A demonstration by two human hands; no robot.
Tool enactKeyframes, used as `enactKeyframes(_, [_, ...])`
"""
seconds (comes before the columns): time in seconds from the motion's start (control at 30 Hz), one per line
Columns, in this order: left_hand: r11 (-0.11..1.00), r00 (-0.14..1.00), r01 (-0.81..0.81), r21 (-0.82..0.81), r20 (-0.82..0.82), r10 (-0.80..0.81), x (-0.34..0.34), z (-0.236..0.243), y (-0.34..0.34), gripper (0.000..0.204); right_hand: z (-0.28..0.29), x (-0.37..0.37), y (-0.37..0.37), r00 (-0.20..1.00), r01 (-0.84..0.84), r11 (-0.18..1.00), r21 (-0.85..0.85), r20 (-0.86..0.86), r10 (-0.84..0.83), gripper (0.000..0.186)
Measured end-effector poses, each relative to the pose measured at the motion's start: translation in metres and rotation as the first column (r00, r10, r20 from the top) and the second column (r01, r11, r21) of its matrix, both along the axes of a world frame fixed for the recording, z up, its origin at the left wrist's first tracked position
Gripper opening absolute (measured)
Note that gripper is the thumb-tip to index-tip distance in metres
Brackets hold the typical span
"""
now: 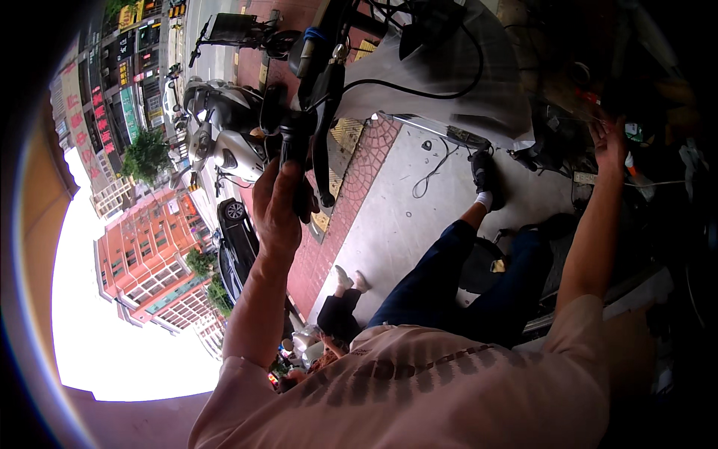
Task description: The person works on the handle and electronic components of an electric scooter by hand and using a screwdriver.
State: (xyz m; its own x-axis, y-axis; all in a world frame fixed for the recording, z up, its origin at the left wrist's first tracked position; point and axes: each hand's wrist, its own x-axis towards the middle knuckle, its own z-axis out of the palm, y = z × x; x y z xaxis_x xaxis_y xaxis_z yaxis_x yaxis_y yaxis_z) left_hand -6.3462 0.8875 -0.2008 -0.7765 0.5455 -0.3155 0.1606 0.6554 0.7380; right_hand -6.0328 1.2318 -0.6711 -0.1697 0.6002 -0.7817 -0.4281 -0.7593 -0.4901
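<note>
Handlebar grip (293, 138), black and tubular, sits left of the pale floor (404, 202) in view, beside a slim, curved black brake lever (321, 161) with a rounded tip. The left hand (278, 202) wraps around it; whether the right hand (609, 142), near dark clutter, grasps anything, I cannot tell.

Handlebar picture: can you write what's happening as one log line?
left hand: around black handlebar grip | right hand: near dark clutter, hold unclear | black shoe: on pale floor

Left hand (277, 209) in a tight curl, right hand (610, 146) well apart, both arms (258, 307) forward
</note>
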Motion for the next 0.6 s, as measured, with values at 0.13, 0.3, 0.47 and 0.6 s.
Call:
enactKeyframes(0.13, [1.000, 0.999, 0.029, 0.007, 0.014, -0.029, -0.012, -0.006, 0.005, 0.043, 0.004, 0.032, -0.021, 0.998, 0.004, 0.995, -0.104, 0.056, 0.002, 0.063])
enactKeyframes(0.3, [0.999, 0.998, 0.037, 0.026, 0.047, -0.038, -0.016, -0.006, -0.001, 0.040, -0.056, 0.048, -0.032, 0.987, 0.017, 0.992, 0.128, -0.159, 0.004, 0.032])
enactKeyframes(0.47, [1.000, 0.999, -0.025, 0.000, -0.046, 0.025, -0.001, -0.007, -0.004, 0.044, -0.084, 0.000, -0.007, 0.957, -0.118, 0.818, 0.564, 0.286, -0.059, 0.032])
enactKeyframes(0.6, [0.981, 0.977, 0.190, -0.027, -0.099, -0.191, -0.017, -0.007, -0.009, 0.038, -0.186, 0.030, 0.040, 0.485, -0.660, 0.504, 0.557, 0.828, -0.280, 0.041])
